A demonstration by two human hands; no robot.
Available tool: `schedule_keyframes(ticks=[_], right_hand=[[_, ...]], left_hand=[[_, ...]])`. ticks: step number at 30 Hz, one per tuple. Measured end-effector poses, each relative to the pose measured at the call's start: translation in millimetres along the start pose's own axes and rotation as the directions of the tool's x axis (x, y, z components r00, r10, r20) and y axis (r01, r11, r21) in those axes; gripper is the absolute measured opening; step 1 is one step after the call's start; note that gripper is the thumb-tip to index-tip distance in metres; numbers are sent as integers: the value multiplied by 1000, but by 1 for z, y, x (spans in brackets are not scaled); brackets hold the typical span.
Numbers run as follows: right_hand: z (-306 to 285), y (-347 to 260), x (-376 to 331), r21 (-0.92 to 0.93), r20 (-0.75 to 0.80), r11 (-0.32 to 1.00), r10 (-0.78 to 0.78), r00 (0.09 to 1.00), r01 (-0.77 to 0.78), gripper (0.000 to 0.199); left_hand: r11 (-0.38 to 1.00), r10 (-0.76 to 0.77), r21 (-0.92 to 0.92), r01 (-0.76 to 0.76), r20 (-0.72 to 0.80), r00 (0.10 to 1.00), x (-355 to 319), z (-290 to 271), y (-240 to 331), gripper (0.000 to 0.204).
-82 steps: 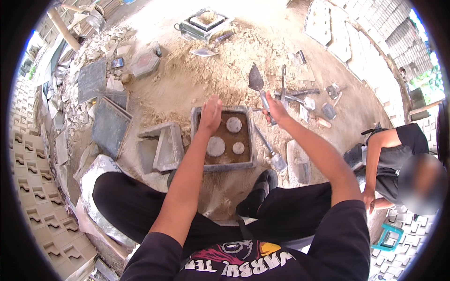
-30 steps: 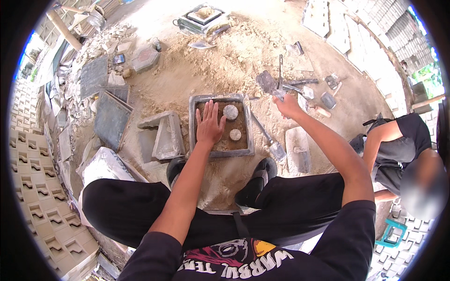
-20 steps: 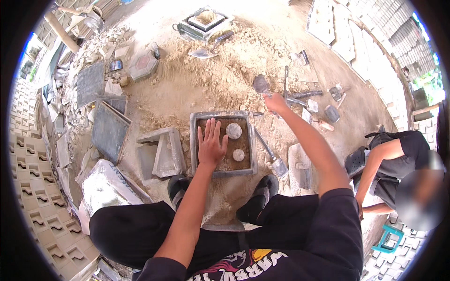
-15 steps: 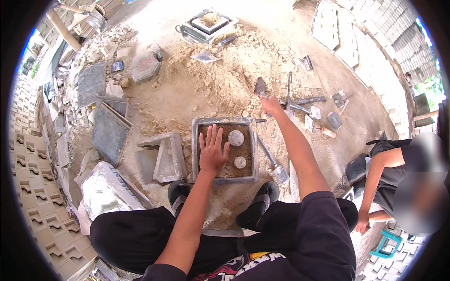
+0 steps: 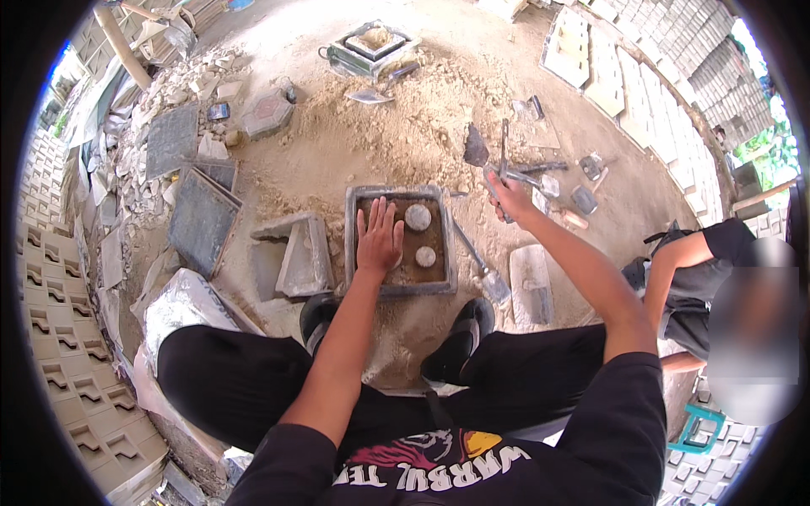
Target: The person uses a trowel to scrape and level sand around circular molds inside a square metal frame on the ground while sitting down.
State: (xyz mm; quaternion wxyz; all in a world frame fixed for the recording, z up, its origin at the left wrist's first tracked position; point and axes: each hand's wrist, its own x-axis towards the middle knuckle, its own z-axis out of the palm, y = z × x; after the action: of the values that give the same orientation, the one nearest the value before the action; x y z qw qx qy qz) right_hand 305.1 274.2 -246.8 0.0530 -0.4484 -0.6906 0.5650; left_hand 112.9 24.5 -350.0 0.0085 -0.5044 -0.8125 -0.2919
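Note:
A square grey mould frame [image 5: 450, 253] lies on the ground between my feet, filled with brown sandy material [image 5: 408, 276]. Two pale round discs, a larger one [image 5: 417, 218] and a smaller one [image 5: 425, 256], sit on that fill. My left hand [image 5: 380, 240] rests palm down over the left part of the fill, fingers stretched out, beside the discs. Beyond the frame's far right corner, my right hand [image 5: 512, 202] is wrapped round the handle of a trowel [image 5: 476, 148]. Its dark pointed blade is raised away from me.
Loose sand [image 5: 405, 126] is heaped beyond the frame. A small shovel [image 5: 496, 288] and a pale block [image 5: 530, 287] lie to the right. An angled concrete piece [image 5: 308, 253] and dark slabs [image 5: 202, 221] are left. Another person's arm [image 5: 671, 270] shows at right.
My right hand has shifted right and nearer with the trowel. My left hand stays over the fill, its thumb now closer in. The view has tilted slightly, uncovering the pale block.

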Motion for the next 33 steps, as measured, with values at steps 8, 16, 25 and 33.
schedule_keyframes(ticks=[8,16,25,33], right_hand=[[15,1,-104,-270,207,963,54,977,4,60],[41,4,-104,-596,249,749,-172,953,291,68],[40,5,-115,-662,242,647,-295,925,379,62],[38,-9,-117,-723,265,586,-252,931,365,64]], left_hand=[[815,-147,-577,44,-133,980,-2,-15,3,47],[149,-354,-799,582,507,786,26,11,-10,62],[-77,-490,-725,685,625,607,27,18,2,34],[108,-444,-758,644,543,713,18,31,-13,23]])
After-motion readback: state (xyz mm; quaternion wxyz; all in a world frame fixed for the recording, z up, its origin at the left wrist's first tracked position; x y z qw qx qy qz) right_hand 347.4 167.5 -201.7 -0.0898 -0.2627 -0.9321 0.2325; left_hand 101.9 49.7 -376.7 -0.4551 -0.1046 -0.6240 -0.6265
